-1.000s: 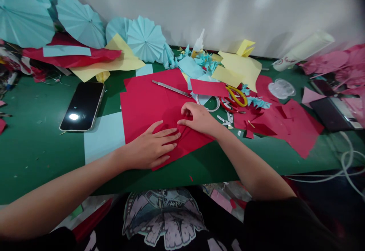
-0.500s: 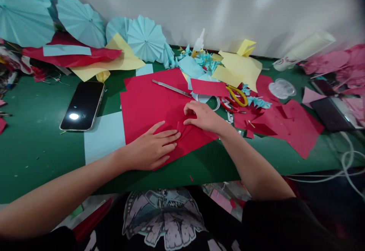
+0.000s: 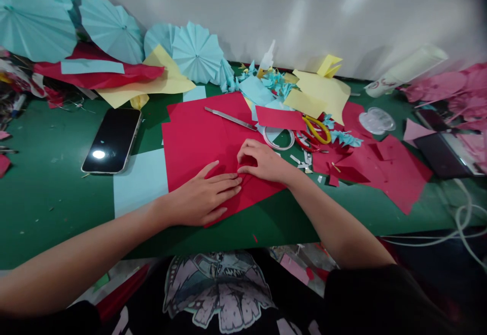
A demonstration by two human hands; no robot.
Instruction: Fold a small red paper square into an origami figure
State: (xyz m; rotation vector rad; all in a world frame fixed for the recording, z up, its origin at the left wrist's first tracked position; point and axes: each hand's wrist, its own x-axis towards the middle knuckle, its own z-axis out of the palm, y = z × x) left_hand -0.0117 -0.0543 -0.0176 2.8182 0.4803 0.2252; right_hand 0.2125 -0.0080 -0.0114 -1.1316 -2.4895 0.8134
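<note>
Red paper sheets (image 3: pixel 198 147) lie in front of me. My left hand (image 3: pixel 203 195) rests flat on them, fingers stretched out and pressing near the middle. Right beside its fingertips, my right hand (image 3: pixel 262 160) is closed in a pinch, thumb against forefinger, on a small folded piece of red paper that the fingers mostly hide. A thin metal craft knife (image 3: pixel 230 118) lies across the upper part of the red sheets, beyond both hands. Behind my right hand are a roll of white tape (image 3: pixel 279 146) and scissors with red and yellow handles (image 3: pixel 317 129).
A phone (image 3: pixel 112 141) and a light blue sheet (image 3: pixel 140 183) lie left. Pleated blue paper rosettes (image 3: pixel 197 53) lean at the back by a glue bottle (image 3: pixel 268 56). Yellow sheets (image 3: pixel 323 91), red scraps (image 3: pixel 395 168), a clear round lid (image 3: pixel 377 120) and a white cable (image 3: pixel 460 218) lie right.
My right hand has moved slightly left, and its thumb and forefinger have closed on the small folded red paper by my left fingertips. My left hand stays flat in place.
</note>
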